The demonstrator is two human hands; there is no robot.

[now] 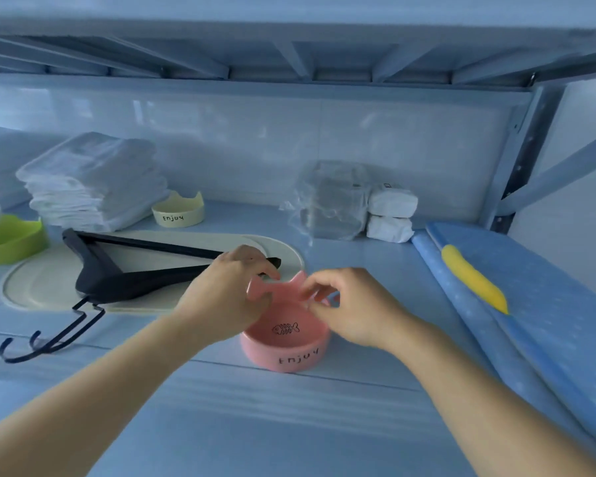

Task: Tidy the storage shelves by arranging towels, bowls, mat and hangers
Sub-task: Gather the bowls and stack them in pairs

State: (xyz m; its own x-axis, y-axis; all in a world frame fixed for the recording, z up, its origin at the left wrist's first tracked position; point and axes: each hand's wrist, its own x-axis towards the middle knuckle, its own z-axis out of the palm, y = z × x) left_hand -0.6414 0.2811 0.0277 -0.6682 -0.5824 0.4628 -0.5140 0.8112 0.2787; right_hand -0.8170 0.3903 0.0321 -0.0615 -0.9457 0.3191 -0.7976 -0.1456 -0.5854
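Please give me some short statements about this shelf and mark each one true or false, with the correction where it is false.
1. The left hand and the right hand both grip the pink bowl by the ears on its rim. True.
2. The yellow bowl stands right beside the stack of folded towels. True.
3. The black hangers lie on top of the towels. False: they lie on the cream mat.
4. The green bowl stands at the far right. False: it is at the far left.
5. A fish skeleton is drawn inside the pink bowl. True.
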